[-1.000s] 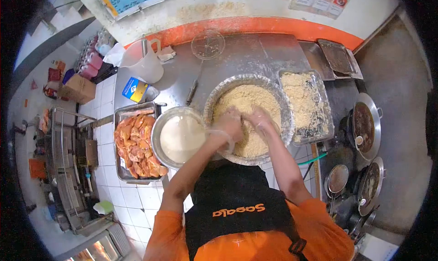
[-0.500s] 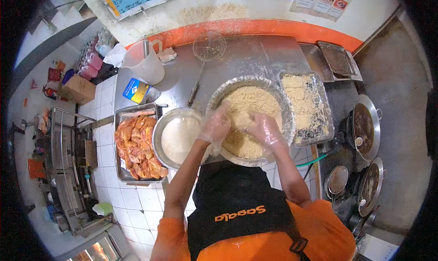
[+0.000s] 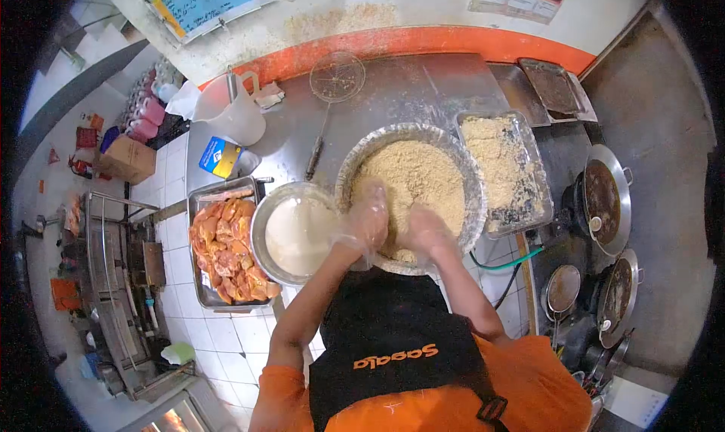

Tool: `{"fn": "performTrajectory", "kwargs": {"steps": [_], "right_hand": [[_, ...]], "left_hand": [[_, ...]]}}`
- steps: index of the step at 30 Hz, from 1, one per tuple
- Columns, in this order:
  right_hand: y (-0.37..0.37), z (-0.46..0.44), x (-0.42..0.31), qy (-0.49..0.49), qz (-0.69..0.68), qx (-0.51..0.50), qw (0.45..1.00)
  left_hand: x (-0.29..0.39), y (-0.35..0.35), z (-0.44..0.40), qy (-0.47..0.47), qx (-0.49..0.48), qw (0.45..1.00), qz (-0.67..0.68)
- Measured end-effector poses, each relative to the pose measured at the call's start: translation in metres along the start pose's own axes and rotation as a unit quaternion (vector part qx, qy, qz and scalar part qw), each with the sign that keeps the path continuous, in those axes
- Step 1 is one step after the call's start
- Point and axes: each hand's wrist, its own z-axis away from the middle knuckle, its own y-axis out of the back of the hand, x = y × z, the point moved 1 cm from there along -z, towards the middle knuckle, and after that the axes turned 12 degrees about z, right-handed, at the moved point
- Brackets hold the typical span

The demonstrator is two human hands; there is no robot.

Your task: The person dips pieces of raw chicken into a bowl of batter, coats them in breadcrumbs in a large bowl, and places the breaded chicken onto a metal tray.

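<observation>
Both hands wear clear plastic gloves and are inside a wide metal bowl (image 3: 474, 205) of pale crumbly coating. My left hand (image 3: 368, 214) is at the bowl's left side, fingers down in the crumbs and blurred. Close to the front rim, my right hand (image 3: 428, 232) also presses into the coating, its fingertips hidden. A smaller bowl of whitish liquid (image 3: 298, 232) touches the big bowl on the left. Beyond it lies a metal tray of raw marinated meat pieces (image 3: 226, 243). On the right stands a clear tub of coated clumps (image 3: 498, 168).
Behind the bowls lie a wire skimmer (image 3: 337, 77), a white plastic jug (image 3: 240, 118) and a blue-yellow packet (image 3: 220, 158). At the right are large pans of dark oil (image 3: 604, 198) and a round strainer (image 3: 563, 289). A green hose (image 3: 506, 264) runs near the tub.
Both hands have moved lower in the bowl toward its front rim, and the pale heap between them has been spread or pushed down. The view has shifted slightly.
</observation>
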Motion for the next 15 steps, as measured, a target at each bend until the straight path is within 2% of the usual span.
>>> {"fn": "performTrajectory", "kwargs": {"steps": [1, 2, 4, 6, 8, 10, 11, 12, 13, 15], "right_hand": [[-0.032, -0.007, 0.007, 0.026, 0.013, 0.037, 0.999], [-0.047, -0.012, 0.011, 0.052, 0.027, 0.076, 0.995], [-0.038, -0.028, 0.009, -0.007, -0.028, 0.013, 1.000], [-0.026, -0.030, 0.008, -0.039, -0.105, -0.018, 0.994], [0.011, -0.019, 0.012, -0.033, -0.186, -0.011, 0.982], [0.037, -0.012, 0.004, -0.014, -0.123, -0.007, 0.992], [0.042, -0.011, 0.000, -0.003, -0.093, -0.005, 0.996], [0.014, -0.022, 0.004, 0.051, -0.021, 0.127, 0.990], [-0.039, -0.041, 0.012, 0.104, 0.053, 0.255, 0.960], [-0.053, -0.050, 0.012, 0.163, 0.167, 0.297, 0.926]], "left_hand": [[-0.001, -0.004, 0.003, -0.110, 0.043, 0.991, -0.054], [0.002, -0.001, -0.001, -0.061, -0.049, 0.994, -0.081], [0.018, 0.008, -0.003, 0.044, -0.233, 0.963, -0.129], [0.013, 0.030, -0.016, 0.007, -0.326, 0.942, -0.082], [0.014, 0.034, -0.025, 0.009, -0.282, 0.958, -0.043], [0.017, 0.025, -0.009, 0.047, -0.120, 0.992, -0.016], [0.019, 0.020, -0.005, 0.064, -0.139, 0.988, -0.004], [0.021, 0.015, -0.004, 0.080, -0.156, 0.984, 0.007], [0.022, 0.012, -0.004, 0.097, -0.172, 0.980, 0.020], [0.046, 0.048, -0.013, 0.102, -0.291, 0.951, 0.012]]}}
